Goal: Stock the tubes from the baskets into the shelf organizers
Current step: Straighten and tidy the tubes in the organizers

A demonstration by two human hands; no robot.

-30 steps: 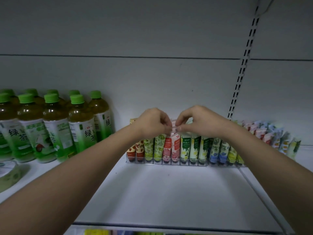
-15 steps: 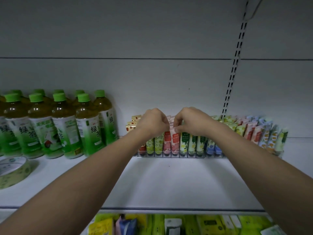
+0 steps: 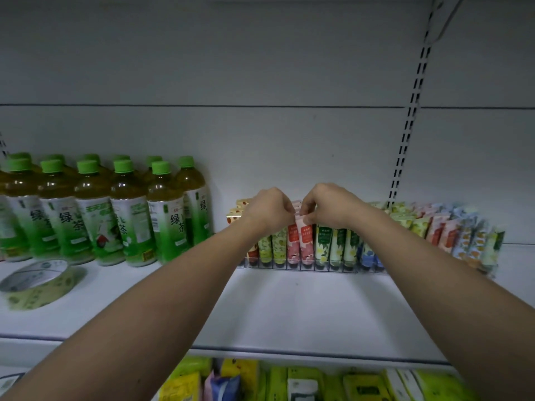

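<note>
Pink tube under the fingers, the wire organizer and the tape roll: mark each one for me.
pink tube (image 3: pixel 306 241): head view, on its printed front below the fingers.
wire organizer (image 3: pixel 315 267): head view, on its low front rail.
tape roll (image 3: pixel 43 287): head view, on its patterned outer side, left on the shelf.

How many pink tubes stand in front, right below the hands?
2 pink flowered plastic tubes, side by side mid-rack: one below the left hand, one below the right hand. More behind may be hidden.
</note>
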